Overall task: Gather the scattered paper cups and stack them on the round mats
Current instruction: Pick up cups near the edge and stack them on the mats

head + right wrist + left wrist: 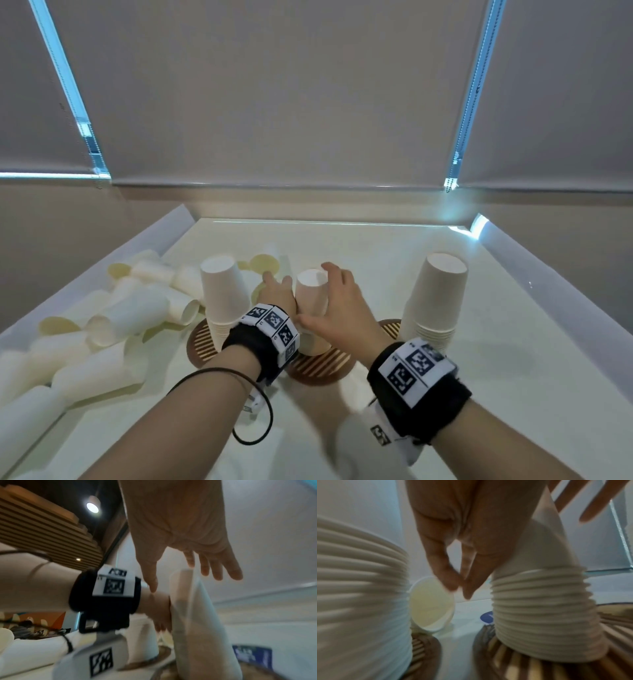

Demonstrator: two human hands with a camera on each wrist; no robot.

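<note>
Three stacks of upturned white paper cups stand on brown slatted round mats: a left stack (224, 301), a middle stack (311, 298) and a taller right stack (435, 298). My left hand (277, 279) lies against the left side of the middle stack (539, 608), fingers straight and pointing down, holding nothing. My right hand (337, 294) arches over the top of that stack (197, 615) with fingers spread and the thumb on the near side, not closed round it. The middle mat (322, 370) shows under the stack. Several loose cups (120, 315) lie on their sides at the left.
The white table (513, 342) has raised side walls left and right and a wall with blinds behind. One loose cup (431, 604) lies open-mouthed between the left stack (359, 588) and the middle stack. A blue sticker (252, 655) is on the tabletop behind the middle mat.
</note>
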